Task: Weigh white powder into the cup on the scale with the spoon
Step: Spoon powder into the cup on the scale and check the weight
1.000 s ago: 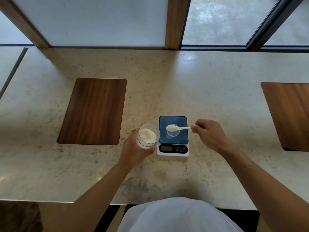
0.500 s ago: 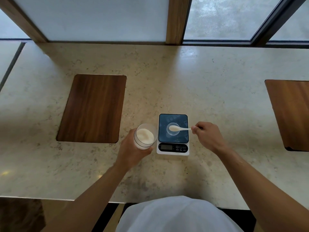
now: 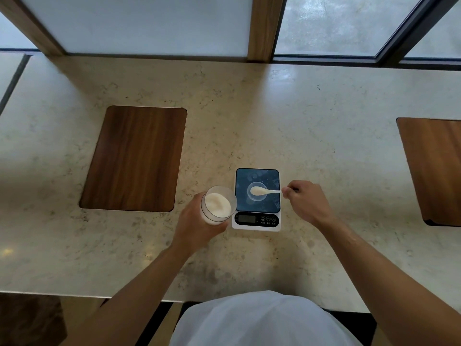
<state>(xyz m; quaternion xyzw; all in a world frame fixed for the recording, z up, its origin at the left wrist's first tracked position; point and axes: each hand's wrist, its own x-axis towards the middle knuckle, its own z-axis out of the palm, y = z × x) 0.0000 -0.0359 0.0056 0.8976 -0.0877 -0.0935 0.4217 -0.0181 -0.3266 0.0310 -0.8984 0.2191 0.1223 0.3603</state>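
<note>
A small white scale (image 3: 257, 221) with a dark blue glass top stands on the stone counter. On it sits a small clear cup (image 3: 257, 196). My right hand (image 3: 305, 202) pinches the handle of a white plastic spoon (image 3: 262, 191), whose bowl holds white powder right above the cup. My left hand (image 3: 197, 226) grips a clear jar of white powder (image 3: 217, 204), held tilted just left of the scale.
A dark wooden panel (image 3: 134, 158) is set into the counter (image 3: 324, 116) to the left, another wooden panel (image 3: 434, 168) at the right edge. A window frame runs along the back. The counter's front edge lies close to my body.
The spoon's bowl has shifted slightly right and sits centred over the cup. The jar in my left hand has stayed beside the scale. The camera view has drifted a little.
</note>
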